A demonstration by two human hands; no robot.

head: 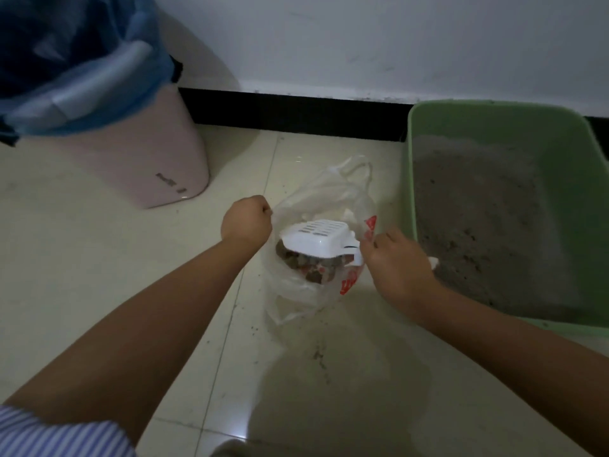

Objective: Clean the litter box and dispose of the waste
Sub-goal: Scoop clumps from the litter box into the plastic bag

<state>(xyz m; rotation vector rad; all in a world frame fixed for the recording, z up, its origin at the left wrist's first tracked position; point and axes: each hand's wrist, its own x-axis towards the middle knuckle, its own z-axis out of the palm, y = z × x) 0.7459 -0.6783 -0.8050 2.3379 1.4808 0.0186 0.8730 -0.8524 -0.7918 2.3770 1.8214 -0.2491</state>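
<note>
Clumps (306, 265) should be tipped from the slotted scoop (318, 239), gripped by the right hand (398, 265), while the bag (329, 192) is pinched wide by the left hand (245, 221).

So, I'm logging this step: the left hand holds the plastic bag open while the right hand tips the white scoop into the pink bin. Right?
Not quite. The head view shows the right hand tipping the white scoop into the plastic bag, not the pink bin. The left hand does hold the bag open.

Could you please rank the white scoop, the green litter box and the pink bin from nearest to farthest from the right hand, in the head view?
1. white scoop: handle gripped by the right hand.
2. green litter box: just right.
3. pink bin: far left.
</note>
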